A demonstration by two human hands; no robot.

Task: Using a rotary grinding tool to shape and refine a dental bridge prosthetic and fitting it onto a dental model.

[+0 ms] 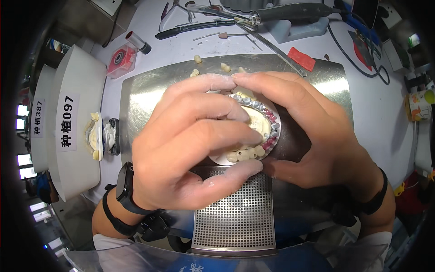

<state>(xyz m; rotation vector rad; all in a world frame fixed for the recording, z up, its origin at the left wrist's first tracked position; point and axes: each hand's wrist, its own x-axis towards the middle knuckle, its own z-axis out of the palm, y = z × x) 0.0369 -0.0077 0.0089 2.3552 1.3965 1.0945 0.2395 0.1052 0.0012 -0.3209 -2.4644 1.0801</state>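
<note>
A cream dental arch model (259, 123) with a row of silver metal teeth, pink gum parts and cream teeth is held between both hands above a shiny metal tray (145, 93). My left hand (190, 145) wraps over its left side, fingers dusted white, thumb under the front teeth. My right hand (312, 131) cups the right side, forefinger arched over the top and meeting my left fingertips. Much of the model is hidden by my fingers.
Loose tooth pieces (197, 59) lie at the tray's far edge. A perforated metal grille (235, 217) lies below my hands. At the left stands a white labelled box (68, 122) with another cast (97, 136). A handpiece (290, 11), pens, a red block (301, 59) and cables lie behind.
</note>
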